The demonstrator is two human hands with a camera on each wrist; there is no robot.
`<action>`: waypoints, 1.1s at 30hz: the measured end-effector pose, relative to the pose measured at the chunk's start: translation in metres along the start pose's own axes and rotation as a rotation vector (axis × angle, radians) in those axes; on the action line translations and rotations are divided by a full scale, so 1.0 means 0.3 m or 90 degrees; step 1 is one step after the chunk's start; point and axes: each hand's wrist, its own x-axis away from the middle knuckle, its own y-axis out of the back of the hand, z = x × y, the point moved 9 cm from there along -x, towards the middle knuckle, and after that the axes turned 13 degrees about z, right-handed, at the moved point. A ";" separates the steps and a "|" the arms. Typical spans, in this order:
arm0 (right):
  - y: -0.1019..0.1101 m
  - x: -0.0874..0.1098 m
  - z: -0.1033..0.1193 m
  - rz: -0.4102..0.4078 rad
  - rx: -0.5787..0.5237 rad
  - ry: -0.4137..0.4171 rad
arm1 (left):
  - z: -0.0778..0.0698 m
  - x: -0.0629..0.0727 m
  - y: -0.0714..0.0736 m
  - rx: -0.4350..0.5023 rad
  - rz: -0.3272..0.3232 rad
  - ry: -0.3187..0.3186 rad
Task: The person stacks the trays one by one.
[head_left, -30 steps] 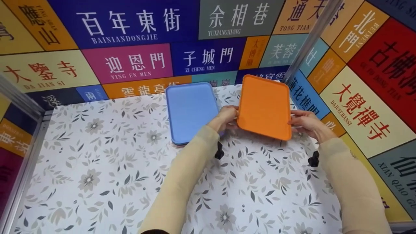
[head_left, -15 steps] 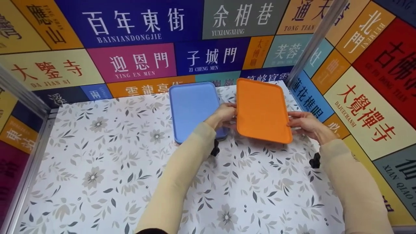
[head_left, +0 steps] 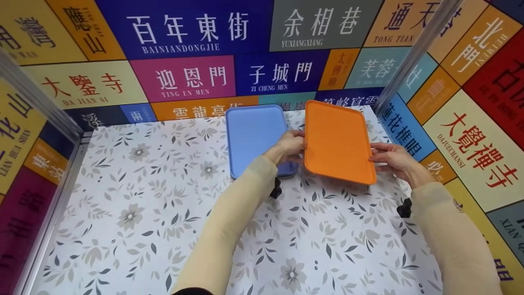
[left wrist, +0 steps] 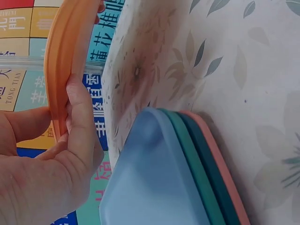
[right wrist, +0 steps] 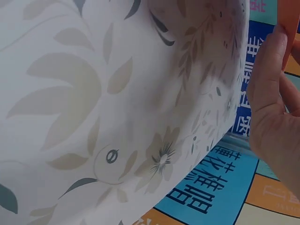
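An orange rectangular tray (head_left: 339,141) is held up above the table by both hands, tilted a little. My left hand (head_left: 290,145) pinches its left edge, thumb on one side and fingers on the other, as the left wrist view shows. On the opposite edge my right hand (head_left: 391,159) grips with thumb and fingers. Just left of the orange tray lies a stack of trays with a blue tray (head_left: 256,135) on top. In the left wrist view, green, dark teal and pink rims (left wrist: 218,159) show beneath the blue tray (left wrist: 150,173).
The table (head_left: 163,213) has a white cloth with grey leaves and flowers. Walls of coloured panels with Chinese lettering (head_left: 184,78) stand behind and at both sides. A metal post (head_left: 417,53) marks the back right corner. Black fittings (head_left: 404,208) sit at the wrists.
The head view has shifted, so the scene sits farther right. The orange tray has come down slightly and its tilt has changed a little. Both hands keep their hold on it.
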 end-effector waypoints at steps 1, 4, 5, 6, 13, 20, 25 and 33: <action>-0.005 -0.003 0.004 0.003 0.012 -0.004 | -0.001 0.004 0.005 -0.003 -0.004 0.001; -0.014 -0.010 0.015 0.003 0.043 -0.011 | -0.004 0.014 0.016 -0.005 -0.012 0.001; -0.016 -0.011 0.018 0.002 0.048 -0.013 | -0.005 0.016 0.018 -0.007 -0.013 0.001; -0.016 -0.014 0.019 0.000 0.049 -0.014 | -0.005 0.019 0.020 -0.009 -0.014 0.001; -0.029 -0.032 0.026 0.006 0.062 -0.006 | -0.004 0.035 0.035 -0.030 -0.012 -0.005; -0.028 -0.019 0.023 0.008 0.068 0.003 | -0.004 0.039 0.026 -0.026 -0.010 -0.008; -0.010 0.006 0.010 -0.002 0.039 0.000 | -0.008 0.028 0.003 -0.022 -0.004 -0.012; -0.067 -0.044 0.046 0.014 0.020 0.013 | -0.025 0.065 0.060 -0.025 -0.022 -0.008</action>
